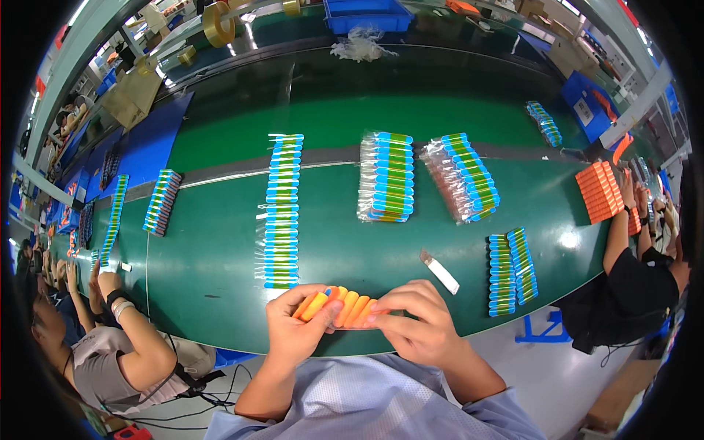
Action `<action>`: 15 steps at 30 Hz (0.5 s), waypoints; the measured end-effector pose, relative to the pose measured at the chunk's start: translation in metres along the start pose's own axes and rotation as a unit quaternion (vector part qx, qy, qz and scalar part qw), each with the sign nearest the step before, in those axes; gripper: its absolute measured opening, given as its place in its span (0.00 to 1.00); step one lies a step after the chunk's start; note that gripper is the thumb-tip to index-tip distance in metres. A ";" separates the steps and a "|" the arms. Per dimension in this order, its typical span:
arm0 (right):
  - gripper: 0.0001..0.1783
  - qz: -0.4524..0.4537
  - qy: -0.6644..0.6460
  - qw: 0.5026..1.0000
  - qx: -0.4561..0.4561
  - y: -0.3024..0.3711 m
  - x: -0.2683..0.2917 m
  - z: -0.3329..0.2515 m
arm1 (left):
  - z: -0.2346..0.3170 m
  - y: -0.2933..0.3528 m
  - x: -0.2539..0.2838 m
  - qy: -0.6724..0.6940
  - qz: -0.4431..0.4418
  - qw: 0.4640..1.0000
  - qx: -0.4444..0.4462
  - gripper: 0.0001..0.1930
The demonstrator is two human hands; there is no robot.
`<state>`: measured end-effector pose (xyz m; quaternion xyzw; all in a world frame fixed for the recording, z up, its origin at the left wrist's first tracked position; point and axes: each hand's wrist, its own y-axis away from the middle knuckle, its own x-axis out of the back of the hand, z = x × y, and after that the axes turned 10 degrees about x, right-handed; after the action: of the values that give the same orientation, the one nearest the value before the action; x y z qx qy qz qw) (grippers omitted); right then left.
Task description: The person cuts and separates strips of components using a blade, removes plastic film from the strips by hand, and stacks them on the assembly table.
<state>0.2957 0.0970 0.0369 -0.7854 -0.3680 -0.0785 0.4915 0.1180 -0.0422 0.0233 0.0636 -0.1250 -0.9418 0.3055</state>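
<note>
Close to the table's near edge, I hold a short row of orange rounded pieces (353,308) packed side by side. Yellow and a bit of blue show at its left end. My left hand (297,323) is closed around that end, thumb across the front. The fingers of my right hand (422,319) pinch the right end; what exactly lies between the fingertips is too small to make out. Just beyond my left hand lies a long column of blue-and-green packs (282,220) in clear wrapping. A white-handled cutter (442,275) lies beyond my right hand.
Wrapped blue-and-green stacks (392,176) lie farther off, with another slanted stack (469,176) beside them. Two strips (501,275) lie to the right. An orange stack (599,192) stands near a co-worker's arm (620,227). Another person (139,352) works at left. A blue bin (367,16) sits at the back.
</note>
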 end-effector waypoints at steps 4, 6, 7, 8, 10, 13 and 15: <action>0.19 0.002 0.037 0.999 0.007 0.003 -0.004 0.002 | 0.004 0.000 -0.004 0.004 -0.014 0.999 0.034 0.14; 0.19 0.002 0.046 0.999 -0.003 0.005 -0.003 0.004 | 0.009 0.002 -0.003 0.019 -0.106 0.991 0.075 0.16; 0.19 -0.002 0.056 0.998 -0.011 0.005 -0.001 0.005 | 0.008 0.002 -0.003 0.017 -0.106 0.991 0.075 0.16; 0.19 -0.001 0.056 0.998 -0.012 0.005 0.001 0.006 | 0.006 0.001 -0.002 0.015 -0.136 0.988 0.073 0.16; 0.18 -0.001 0.048 0.998 -0.048 0.005 0.005 0.007 | 0.006 0.000 -0.003 0.012 -0.166 0.983 0.071 0.17; 0.18 -0.013 0.035 0.998 -0.059 0.004 0.012 0.006 | 0.007 -0.002 -0.006 0.053 -0.157 0.980 0.114 0.17; 0.17 -0.066 0.019 0.997 -0.027 -0.001 0.023 -0.003 | -0.002 -0.008 -0.005 0.039 -0.093 0.986 0.130 0.18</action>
<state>0.3120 0.1062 0.0500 -0.7707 -0.4078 -0.1353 0.4705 0.1177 -0.0332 0.0191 0.1507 -0.2279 -0.9386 0.2106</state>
